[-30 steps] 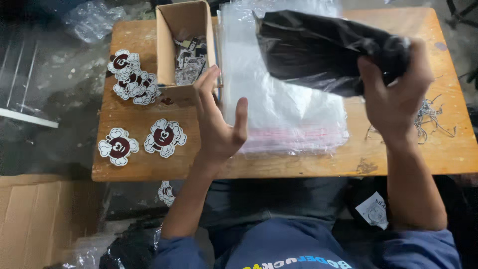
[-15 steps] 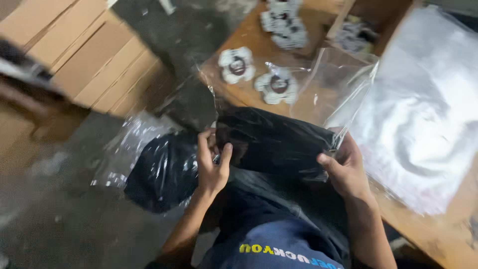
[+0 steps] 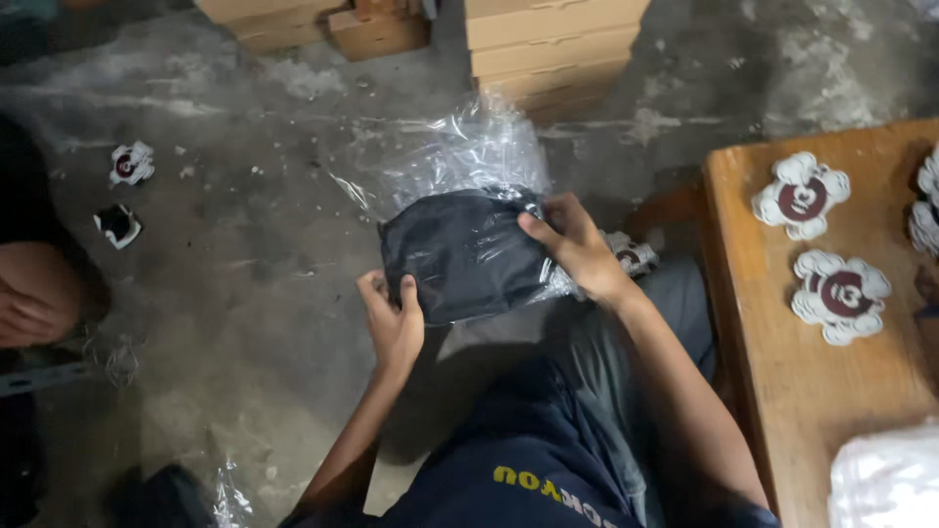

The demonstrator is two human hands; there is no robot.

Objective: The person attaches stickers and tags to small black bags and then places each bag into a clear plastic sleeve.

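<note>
Grip, both hands: left hand (image 3: 393,318) pinches the lower left corner of a folded black garment (image 3: 462,252), thumb on top; right hand (image 3: 577,244) clamps its upper right edge, fingers curled over. Garment: held above the concrete floor (image 3: 245,254), partly inside a clear plastic bag (image 3: 460,156) that bunches up behind it. Right of garment: wooden table (image 3: 782,372) bearing two white-and-maroon flower-shaped badges (image 3: 802,198), (image 3: 839,295). Beyond garment: stacked cardboard boxes (image 3: 553,44). Far left of garment: two small badges on the floor (image 3: 130,162); another person's hand (image 3: 34,293) at the frame edge.
</note>
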